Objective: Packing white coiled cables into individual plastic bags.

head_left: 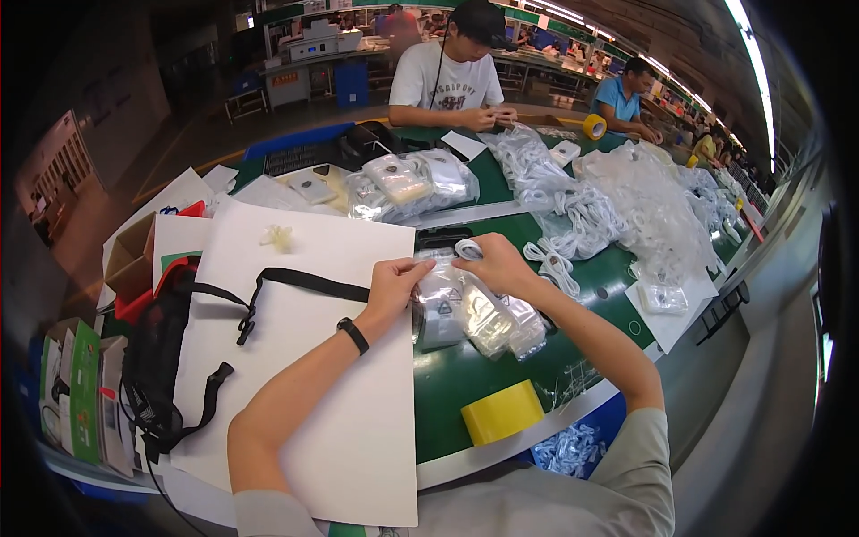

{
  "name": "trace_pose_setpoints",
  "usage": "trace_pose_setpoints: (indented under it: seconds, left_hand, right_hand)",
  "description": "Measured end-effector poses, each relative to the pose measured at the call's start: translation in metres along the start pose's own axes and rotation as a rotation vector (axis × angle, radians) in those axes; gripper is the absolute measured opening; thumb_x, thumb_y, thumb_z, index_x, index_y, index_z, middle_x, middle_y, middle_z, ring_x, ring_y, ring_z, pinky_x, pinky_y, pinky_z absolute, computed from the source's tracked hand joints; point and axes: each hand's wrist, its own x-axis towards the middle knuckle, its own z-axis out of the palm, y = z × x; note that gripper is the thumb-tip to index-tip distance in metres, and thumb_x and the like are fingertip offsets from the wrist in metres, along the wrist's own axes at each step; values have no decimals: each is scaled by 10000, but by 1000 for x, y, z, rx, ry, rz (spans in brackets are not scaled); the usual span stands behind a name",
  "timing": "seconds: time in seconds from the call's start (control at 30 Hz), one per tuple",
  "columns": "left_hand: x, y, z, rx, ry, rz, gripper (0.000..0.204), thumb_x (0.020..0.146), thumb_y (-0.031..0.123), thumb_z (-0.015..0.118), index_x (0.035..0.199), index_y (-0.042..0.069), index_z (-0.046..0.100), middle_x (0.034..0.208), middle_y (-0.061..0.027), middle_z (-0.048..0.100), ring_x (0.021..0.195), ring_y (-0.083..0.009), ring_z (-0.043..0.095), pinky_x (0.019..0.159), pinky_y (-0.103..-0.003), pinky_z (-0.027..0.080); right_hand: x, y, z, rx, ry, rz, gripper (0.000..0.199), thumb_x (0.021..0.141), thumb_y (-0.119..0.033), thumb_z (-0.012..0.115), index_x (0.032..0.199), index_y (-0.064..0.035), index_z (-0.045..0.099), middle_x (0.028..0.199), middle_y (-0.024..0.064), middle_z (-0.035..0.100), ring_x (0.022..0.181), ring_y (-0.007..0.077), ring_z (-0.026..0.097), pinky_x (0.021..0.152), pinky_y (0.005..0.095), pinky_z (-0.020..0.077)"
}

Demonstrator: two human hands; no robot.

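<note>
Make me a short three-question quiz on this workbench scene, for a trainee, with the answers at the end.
1. True or false: a dark band circles the left wrist.
2. Which hand holds the coiled white cable?
3. Fill the gap: the big tape roll near the close edge of the green table is ____ in colour.

Key:
1. True.
2. The right hand.
3. Yellow.

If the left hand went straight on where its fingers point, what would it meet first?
Past the clear bag it pinches, the left hand would likely meet the right hand and the coiled white cable it holds, though depth is hard to judge.
</note>
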Motion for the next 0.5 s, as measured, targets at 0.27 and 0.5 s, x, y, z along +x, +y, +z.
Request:
trace_pose_setpoints:
  seconds: [0.27, 0.5]
  left_hand:
    - [-6, -1, 5, 1, -33, 11, 276, 913, 204, 753, 736, 1, 695, 558, 27, 554, 446, -45, 480, 420, -220, 357]
    - [-13, 5, 10, 425, 33, 299, 298, 919, 214, 734, 1092, -28, 723, 819, -30, 698, 748, -85, 643, 666, -245, 506]
  right_hand:
    - [1, 4, -31, -229, -53, -222, 295, 833, -272, 764, 883, 9, 692, 794, 207, 681, 738, 355, 650, 699, 408, 498]
    - [7, 6, -83, 177, -120, 20, 279, 827, -254, 788, 825, 10, 698, 659, 38, 625, 609, 111, 538, 589, 311, 440]
